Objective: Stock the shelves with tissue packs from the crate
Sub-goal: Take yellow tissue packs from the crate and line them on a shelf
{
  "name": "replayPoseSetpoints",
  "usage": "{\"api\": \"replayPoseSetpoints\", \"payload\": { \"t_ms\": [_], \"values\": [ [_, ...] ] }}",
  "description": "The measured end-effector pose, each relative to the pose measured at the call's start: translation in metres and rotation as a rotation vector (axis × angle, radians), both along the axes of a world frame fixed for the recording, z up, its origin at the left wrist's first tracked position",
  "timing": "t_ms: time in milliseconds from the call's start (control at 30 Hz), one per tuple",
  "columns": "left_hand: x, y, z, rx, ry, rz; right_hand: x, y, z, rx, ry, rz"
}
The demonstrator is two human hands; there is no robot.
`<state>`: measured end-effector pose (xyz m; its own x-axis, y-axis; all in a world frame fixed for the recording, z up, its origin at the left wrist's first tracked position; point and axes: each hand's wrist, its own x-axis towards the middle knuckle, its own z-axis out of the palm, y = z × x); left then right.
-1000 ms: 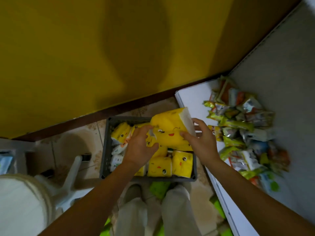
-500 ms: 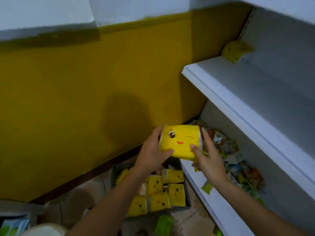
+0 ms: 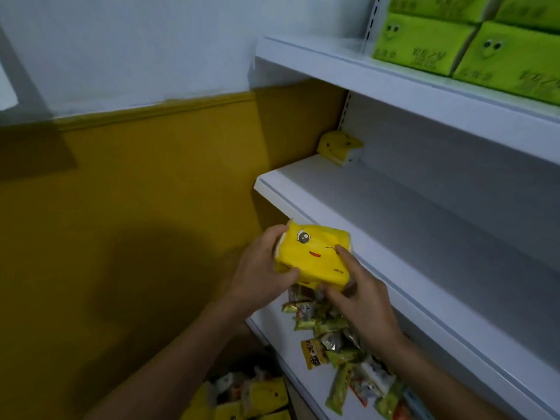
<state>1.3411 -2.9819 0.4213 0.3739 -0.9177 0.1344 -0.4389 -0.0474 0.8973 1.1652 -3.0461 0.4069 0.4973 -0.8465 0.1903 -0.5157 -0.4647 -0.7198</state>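
Note:
A yellow tissue pack (image 3: 315, 253) with a winking cartoon face is held in the air between both hands, just in front of the middle shelf's (image 3: 394, 225) front edge. My left hand (image 3: 260, 268) grips its left end. My right hand (image 3: 360, 292) grips its right and lower side. One more yellow pack (image 3: 339, 147) lies in the far left corner of that white shelf. Down at the bottom edge, several yellow packs (image 3: 260, 398) show in the crate on the floor.
The top shelf (image 3: 378, 74) carries green tissue packs (image 3: 454, 40). On the bottom shelf lie several snack packets (image 3: 336, 347). A yellow and white wall (image 3: 136, 177) stands to the left of the shelving.
Both hands lifted the yellow pack out of the crate and up to the level of the middle shelf. My view has tilted upward, bringing the upper shelves into sight.

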Motion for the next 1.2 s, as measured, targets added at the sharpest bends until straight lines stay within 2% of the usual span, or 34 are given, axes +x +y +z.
{"api": "replayPoseSetpoints", "payload": {
  "t_ms": [200,500,667,800,1067,1200],
  "values": [
    [0.022,-0.055,-0.016,-0.06,-0.037,-0.011,0.022,-0.041,-0.019,-0.14,0.048,-0.127],
    [0.045,-0.136,-0.05,-0.02,-0.062,0.103,0.066,-0.153,-0.021,-0.169,0.156,-0.243],
    [0.039,-0.172,-0.05,-0.044,-0.057,0.124,0.092,-0.219,-0.019,-0.079,0.253,-0.292],
    [0.047,-0.188,-0.048,-0.071,-0.083,0.153,0.113,-0.259,-0.017,-0.114,0.304,-0.309],
    [0.066,-0.197,-0.051,-0.063,-0.153,0.201,0.141,-0.309,-0.018,-0.057,0.33,-0.297],
    [0.07,-0.204,-0.05,-0.076,-0.143,0.232,0.145,-0.322,-0.019,-0.021,0.259,-0.272]
  ]
}}
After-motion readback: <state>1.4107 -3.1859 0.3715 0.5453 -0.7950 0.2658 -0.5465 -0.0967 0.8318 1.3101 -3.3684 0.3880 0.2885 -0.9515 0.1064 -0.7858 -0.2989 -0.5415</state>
